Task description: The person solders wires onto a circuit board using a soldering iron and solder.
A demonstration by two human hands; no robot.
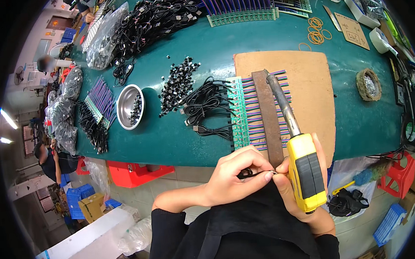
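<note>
Thin black cable end (250, 174) pinched between fingertips of left hand (234, 176), just off near edge of green tabletop (180, 144), above dark clothing. Right hand (305, 181) wrapped around yellow-and-black handle of soldering iron (295, 135), fingers closed tight on grip, thumb meeting left fingertips at cable's bare end. Long grey metal barrel of iron angled away across tabletop, tip resting near top of dark flat metal bar (267, 118). Bar laid lengthwise over row of rainbow-coloured ribbon wires (266, 107), pinning them to tan rectangular board (306, 89). At wires' left ends, strip of small green circuit boards (238, 112), with bundle of black cables (206, 106) trailing leftward from it. Further left, loose heap of small black connector parts (176, 82), then round shiny steel bowl (130, 106) holding more of them. Beyond, at tabletop's far side, large tangle of black cables (153, 19) and clear plastic bags (101, 37). To right of board, small round woven nest of metal wool (368, 84); above it, orange rubber bands (317, 29) and brown cardboard card (351, 31). Below tabletop, red plastic crate (136, 172) at left, red plastic stool (396, 173) at right.
</note>
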